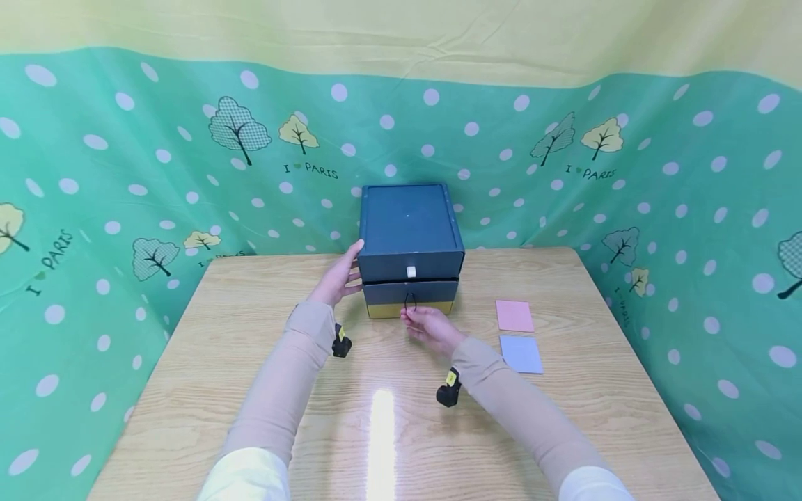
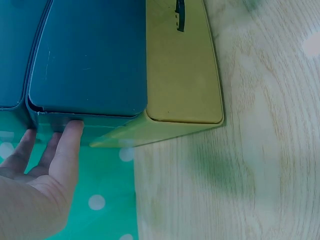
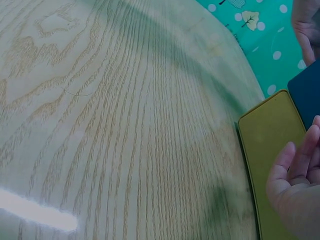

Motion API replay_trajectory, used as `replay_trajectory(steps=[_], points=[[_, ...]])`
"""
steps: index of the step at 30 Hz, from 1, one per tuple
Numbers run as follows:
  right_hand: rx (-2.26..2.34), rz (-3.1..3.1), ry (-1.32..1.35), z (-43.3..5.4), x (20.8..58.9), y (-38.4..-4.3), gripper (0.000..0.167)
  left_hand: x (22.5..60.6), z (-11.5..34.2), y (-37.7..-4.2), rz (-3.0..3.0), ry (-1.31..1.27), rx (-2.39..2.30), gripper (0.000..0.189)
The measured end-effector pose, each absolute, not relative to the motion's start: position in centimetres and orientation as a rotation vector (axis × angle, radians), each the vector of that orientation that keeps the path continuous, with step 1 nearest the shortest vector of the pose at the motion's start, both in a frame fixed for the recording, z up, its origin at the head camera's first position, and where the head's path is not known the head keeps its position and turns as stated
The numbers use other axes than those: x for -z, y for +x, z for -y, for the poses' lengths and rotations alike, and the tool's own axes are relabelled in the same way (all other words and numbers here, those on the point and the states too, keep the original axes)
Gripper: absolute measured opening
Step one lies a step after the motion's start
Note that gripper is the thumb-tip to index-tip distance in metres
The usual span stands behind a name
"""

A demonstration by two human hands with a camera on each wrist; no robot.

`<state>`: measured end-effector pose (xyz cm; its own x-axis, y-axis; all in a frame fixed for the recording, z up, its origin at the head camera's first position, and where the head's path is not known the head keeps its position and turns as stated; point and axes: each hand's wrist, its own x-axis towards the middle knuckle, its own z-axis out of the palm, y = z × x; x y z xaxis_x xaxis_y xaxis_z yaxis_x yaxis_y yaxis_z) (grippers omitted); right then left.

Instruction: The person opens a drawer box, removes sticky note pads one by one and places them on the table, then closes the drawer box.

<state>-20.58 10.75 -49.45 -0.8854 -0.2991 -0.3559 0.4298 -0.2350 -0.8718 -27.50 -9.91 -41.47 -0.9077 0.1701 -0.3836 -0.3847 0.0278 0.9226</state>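
A dark blue two-drawer box (image 1: 410, 221) with a mustard-yellow bottom band (image 1: 382, 311) stands at the back of the table. Its upper drawer has a white knob (image 1: 411, 271); the lower drawer (image 1: 382, 292) has a black loop pull (image 1: 406, 299) on its front. My left hand (image 1: 341, 277) rests against the box's left side with fairly straight fingers (image 2: 70, 142). At the lower drawer, my right hand (image 1: 431, 328) pinches the bottom of the loop pull. The right wrist view shows its fingers (image 3: 302, 155) bent before the yellow band, but the loop is out of sight there.
On the wooden table (image 1: 263, 390), right of the box, lie a pink square sheet (image 1: 514, 316) and a blue square sheet (image 1: 521, 354). A green dotted curtain (image 1: 401, 153) hangs behind the box and along both sides. Small black wrist cameras hang under both forearms.
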Motion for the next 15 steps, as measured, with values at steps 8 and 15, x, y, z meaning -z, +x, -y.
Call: replay_trajectory(steps=[8,15], points=[[2.17,-1.561,0.178,-10.59,49.49,-20.91,0.029,41.44,9.89,-27.39,-1.927,-0.228,-1.94,0.081],[2.177,-1.57,0.194,-10.39,49.53,-21.31,0.028,41.46,9.91,-27.33,-1.931,-0.232,-1.942,0.08]])
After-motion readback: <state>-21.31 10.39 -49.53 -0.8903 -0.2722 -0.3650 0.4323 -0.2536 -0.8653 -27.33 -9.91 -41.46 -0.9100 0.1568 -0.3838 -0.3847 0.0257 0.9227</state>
